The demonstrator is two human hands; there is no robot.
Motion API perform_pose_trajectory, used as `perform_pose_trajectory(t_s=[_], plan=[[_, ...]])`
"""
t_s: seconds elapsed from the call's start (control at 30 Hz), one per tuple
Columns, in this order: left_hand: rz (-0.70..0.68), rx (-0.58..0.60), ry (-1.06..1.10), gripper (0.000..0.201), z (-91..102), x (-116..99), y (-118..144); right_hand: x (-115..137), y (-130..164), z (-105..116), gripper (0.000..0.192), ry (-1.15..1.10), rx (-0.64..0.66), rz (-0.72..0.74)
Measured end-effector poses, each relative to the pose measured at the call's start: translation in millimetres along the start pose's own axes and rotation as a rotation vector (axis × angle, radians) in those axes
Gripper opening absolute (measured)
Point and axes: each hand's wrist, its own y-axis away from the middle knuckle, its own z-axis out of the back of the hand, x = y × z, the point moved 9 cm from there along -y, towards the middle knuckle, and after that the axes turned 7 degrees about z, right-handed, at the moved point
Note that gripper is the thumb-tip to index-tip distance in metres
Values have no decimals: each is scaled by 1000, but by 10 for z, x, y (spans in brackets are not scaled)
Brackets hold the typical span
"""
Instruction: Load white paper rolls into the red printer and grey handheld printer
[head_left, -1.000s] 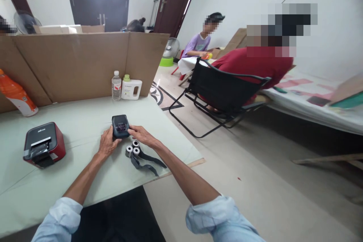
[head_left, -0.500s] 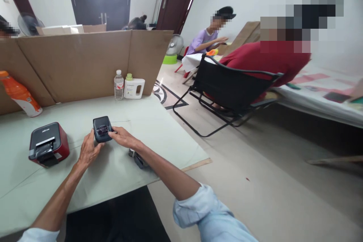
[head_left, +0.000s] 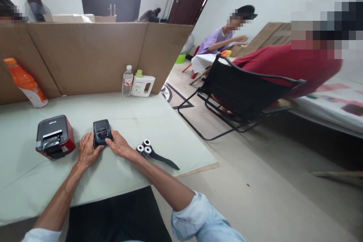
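Device (head_left: 100, 125) is clasped between left hand (head_left: 87, 150) and right hand (head_left: 119, 145), both partly curled, on the tabletop (head_left: 167, 130) near the red-sided machine (head_left: 54, 133); placement seems done, release is not, and the rolls (head_left: 147, 148) are untouched.

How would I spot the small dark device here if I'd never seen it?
Start at the pale table in front of the cardboard screen, then look between the left hand and right hand. The small dark device there is smaller than the black-and-red machine to its left and shows no red.
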Motion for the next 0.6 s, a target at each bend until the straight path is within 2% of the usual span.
perform_pose_trajectory(t_s=[0.13,0.2,0.27,0.33,0.47,0.6], plan=[[-16,-7,-1,70,7,-2,-7,368,393,92,63,171,-63,108],[-19,-8,-5,73,4,10,-18,562,641,165,63,289,-59,181],[-21,-6,-12,75,-4,19,-24,628,854,308,62,435,-53,200],[-23,-3,-18,75,-8,19,-25,521,995,534,64,565,-56,131],[-24,-8,-26,75,6,8,-28,72,1098,932,72,687,7,-112],[-13,-10,-36,73,28,1,-46,-136,1116,1033,64,663,96,-213]])
